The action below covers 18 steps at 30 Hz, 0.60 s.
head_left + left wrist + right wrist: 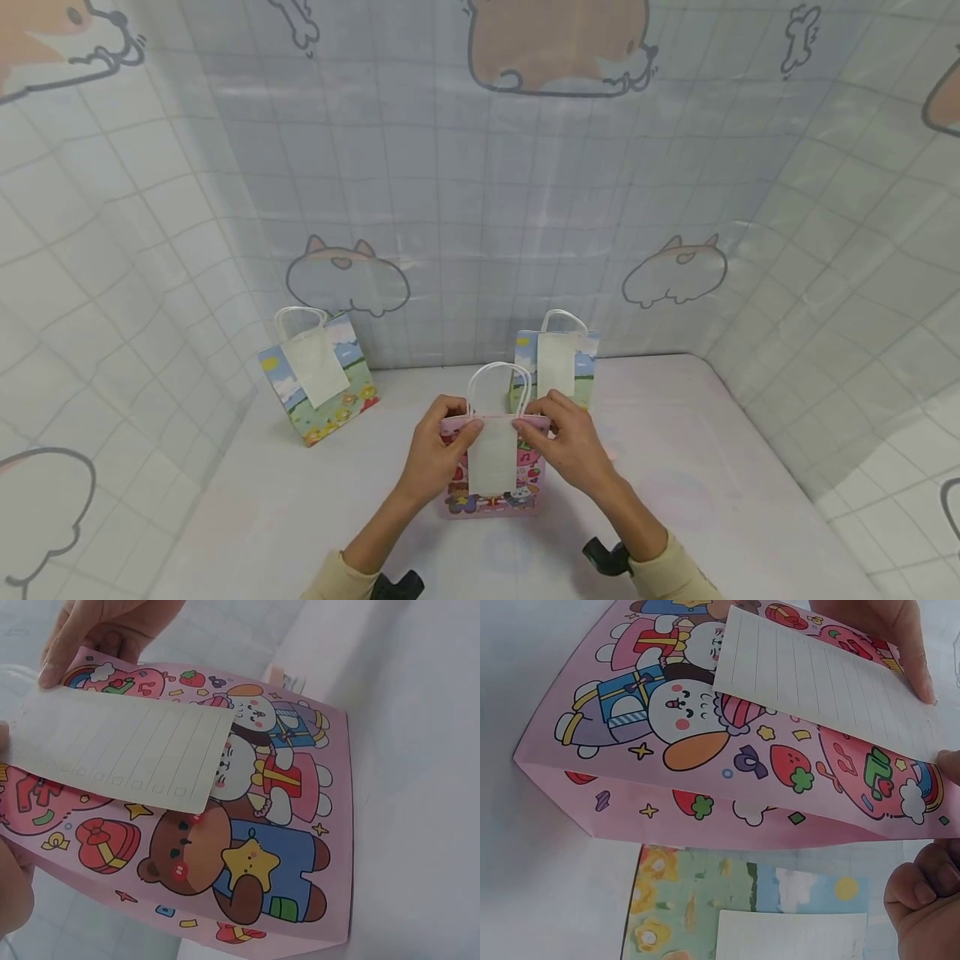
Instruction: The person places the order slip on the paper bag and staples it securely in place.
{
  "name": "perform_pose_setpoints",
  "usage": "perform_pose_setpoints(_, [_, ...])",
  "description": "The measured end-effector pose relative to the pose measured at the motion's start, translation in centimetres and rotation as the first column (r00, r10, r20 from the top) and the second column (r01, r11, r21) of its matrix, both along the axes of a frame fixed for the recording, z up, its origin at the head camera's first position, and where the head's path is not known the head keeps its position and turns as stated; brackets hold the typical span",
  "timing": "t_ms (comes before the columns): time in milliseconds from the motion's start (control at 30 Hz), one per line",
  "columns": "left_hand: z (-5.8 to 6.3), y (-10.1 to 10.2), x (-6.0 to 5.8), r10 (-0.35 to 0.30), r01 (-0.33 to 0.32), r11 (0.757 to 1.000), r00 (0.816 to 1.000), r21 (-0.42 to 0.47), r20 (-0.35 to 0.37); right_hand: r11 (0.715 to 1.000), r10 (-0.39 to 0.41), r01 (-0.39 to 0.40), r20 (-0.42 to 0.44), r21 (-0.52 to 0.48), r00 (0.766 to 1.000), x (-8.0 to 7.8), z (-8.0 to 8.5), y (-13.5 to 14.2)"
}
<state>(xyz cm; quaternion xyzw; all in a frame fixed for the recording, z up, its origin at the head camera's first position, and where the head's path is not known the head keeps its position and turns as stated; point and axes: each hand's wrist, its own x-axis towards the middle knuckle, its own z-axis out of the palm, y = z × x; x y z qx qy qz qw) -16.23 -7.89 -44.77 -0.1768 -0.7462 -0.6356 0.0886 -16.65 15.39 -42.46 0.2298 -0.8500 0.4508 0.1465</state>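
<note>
A pink paper gift bag point(530, 482) with cartoon animals stands upright in front of me in the head view. Its twin white handles point(471, 382) rise from the top edge, and a lined white note card point(492, 460) hangs over its front. My left hand point(435, 458) pinches the top edge at the left, thumb at the card's corner. At the right end of that edge, my right hand point(576, 442) pinches with thumb in front and fingers behind. In the right wrist view, the bag's side panel point(705, 814) shows a folded crease.
Behind the pink bag stands a landscape-printed gift bag point(587, 371) with a white card. Another such bag point(330, 421) sits tilted at the left rear of the white table point(675, 467). A patterned curtain point(517, 208) closes off the back and sides.
</note>
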Motion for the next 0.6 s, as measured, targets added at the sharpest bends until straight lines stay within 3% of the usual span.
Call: perform_pose_setpoints(600, [-0.19,-0.02,-0.32,-0.066,0.066,0.998,0.998,0.023,0.021,1.000,-0.011,0.011,0.008,0.016,1.000,0.17,-0.15,0.64])
